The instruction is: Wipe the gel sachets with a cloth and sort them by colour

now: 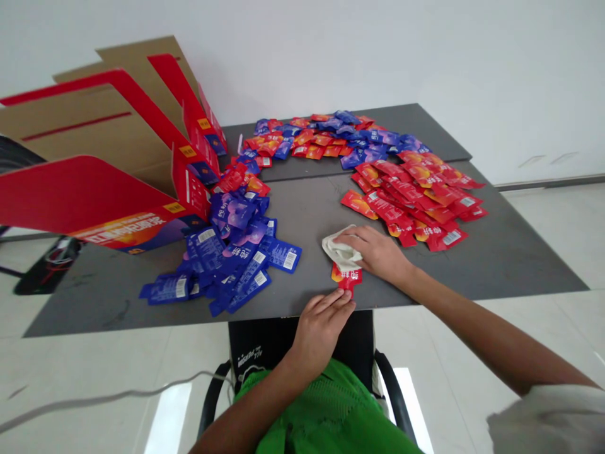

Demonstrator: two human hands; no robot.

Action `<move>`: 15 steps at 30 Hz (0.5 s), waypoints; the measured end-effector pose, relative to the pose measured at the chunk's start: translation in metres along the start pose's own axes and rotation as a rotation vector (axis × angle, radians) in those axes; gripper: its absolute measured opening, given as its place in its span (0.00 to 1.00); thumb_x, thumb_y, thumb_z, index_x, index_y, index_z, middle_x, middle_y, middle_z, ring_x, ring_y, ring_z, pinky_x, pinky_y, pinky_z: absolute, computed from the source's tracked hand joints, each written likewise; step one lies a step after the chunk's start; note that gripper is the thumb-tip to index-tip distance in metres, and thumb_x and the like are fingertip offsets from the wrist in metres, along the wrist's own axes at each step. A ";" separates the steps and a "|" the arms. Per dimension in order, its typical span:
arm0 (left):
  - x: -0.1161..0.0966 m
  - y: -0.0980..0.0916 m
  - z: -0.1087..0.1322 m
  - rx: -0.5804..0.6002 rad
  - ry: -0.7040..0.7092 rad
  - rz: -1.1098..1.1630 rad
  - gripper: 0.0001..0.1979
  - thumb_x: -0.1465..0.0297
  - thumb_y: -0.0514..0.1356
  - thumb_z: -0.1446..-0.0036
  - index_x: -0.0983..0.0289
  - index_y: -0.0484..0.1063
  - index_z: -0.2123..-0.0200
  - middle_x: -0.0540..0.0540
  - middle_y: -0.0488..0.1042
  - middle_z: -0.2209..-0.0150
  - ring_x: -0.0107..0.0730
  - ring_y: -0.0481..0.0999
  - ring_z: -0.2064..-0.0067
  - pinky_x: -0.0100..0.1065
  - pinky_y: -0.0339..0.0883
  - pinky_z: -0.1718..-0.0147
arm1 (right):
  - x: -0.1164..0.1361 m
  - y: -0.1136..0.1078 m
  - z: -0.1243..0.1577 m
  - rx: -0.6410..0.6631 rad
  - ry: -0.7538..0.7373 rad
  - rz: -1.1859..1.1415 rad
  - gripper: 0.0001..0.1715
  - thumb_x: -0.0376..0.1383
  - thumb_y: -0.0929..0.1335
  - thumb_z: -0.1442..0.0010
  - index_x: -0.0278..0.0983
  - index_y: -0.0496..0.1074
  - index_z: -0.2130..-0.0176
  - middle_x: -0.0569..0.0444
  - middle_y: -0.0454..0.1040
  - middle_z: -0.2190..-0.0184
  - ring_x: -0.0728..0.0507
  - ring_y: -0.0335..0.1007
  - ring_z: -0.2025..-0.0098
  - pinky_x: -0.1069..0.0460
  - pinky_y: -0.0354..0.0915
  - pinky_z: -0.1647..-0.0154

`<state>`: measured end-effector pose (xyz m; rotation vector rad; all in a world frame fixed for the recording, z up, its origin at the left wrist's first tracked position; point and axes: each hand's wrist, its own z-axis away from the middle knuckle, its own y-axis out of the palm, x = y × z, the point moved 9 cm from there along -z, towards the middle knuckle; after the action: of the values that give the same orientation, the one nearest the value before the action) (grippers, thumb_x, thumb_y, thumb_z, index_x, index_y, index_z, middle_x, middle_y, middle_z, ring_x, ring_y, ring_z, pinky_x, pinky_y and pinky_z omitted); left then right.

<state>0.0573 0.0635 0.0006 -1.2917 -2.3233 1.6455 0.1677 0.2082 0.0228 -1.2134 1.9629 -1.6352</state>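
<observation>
Red foil sachet [347,280], small and glossy with an orange patch, lies flat between the two hands on a dark grey tabletop [302,221], its upper end tucked under a crumpled white cloth [341,249]. Right hand [375,253] rests palm-down over that cloth; whether it grips the cloth or only presses it, I cannot tell. Left hand [322,328] stays apart from it, just below the sachet at the table's near edge, fingers extended and loosely spread, their tips at or touching the sachet's lower end.

Past the right hand spreads a loose heap of red foil sachets [416,202]. Left of both hands sits a heap of blue foil sachets [231,252], and a curved band of mixed red and blue sachets [321,139] runs ahead of the hands. Farther left, open red-and-tan cardboard display boxes [94,195] stand at the table's edge. Behind the hands, a black office chair [392,391] shows around the person's green shirt [331,410].
</observation>
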 end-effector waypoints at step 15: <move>0.001 -0.003 -0.003 -0.039 -0.023 0.021 0.10 0.76 0.62 0.27 0.61 0.81 0.47 0.52 0.87 0.51 0.38 0.86 0.46 0.42 0.78 0.47 | 0.051 -0.006 0.032 0.012 -0.146 -0.034 0.29 0.30 0.69 0.31 0.46 0.72 0.34 0.48 0.79 0.40 0.38 0.76 0.40 0.44 0.74 0.42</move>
<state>0.0563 0.0663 0.0037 -1.3150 -2.3750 1.6380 0.1627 0.1487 0.0328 -1.3290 1.8509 -1.5253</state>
